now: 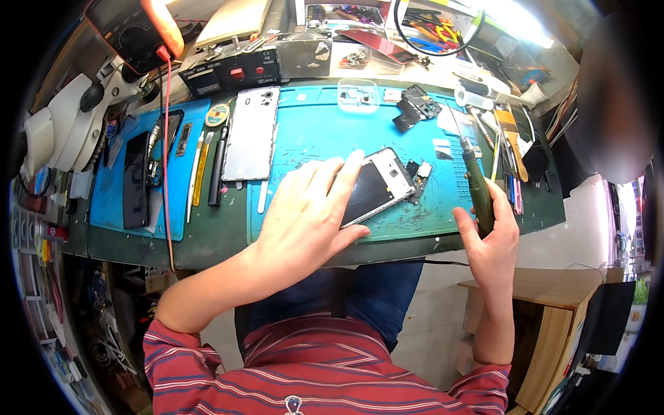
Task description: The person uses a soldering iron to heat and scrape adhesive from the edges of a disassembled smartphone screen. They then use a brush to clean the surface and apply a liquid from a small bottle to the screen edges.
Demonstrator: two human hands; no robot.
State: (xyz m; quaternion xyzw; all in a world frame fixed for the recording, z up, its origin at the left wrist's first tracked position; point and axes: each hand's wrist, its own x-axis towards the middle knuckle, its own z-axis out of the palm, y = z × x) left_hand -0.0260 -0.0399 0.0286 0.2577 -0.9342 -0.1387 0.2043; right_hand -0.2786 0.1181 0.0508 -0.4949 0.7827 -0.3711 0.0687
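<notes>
My left hand (304,207) grips an opened smartphone (373,194), its thumb along the near edge and its fingers over the left end. The phone lies slanted on the blue work mat (304,142), showing a black inner face and a pale section at the far right. Small loose black parts (417,181) touch or nearly touch its right end. In my right hand (492,242) is a screwdriver (477,183) with a dark green handle. Its thin shaft points up and away, apart from the phone.
A silver phone back cover (251,135) lies left of the phone. Farther left are a black phone (136,181), tweezers and pens. Black phone modules (416,107) and a clear box (358,95) sit at the back. Brushes (512,142) line the right; a microscope (66,124) stands far left.
</notes>
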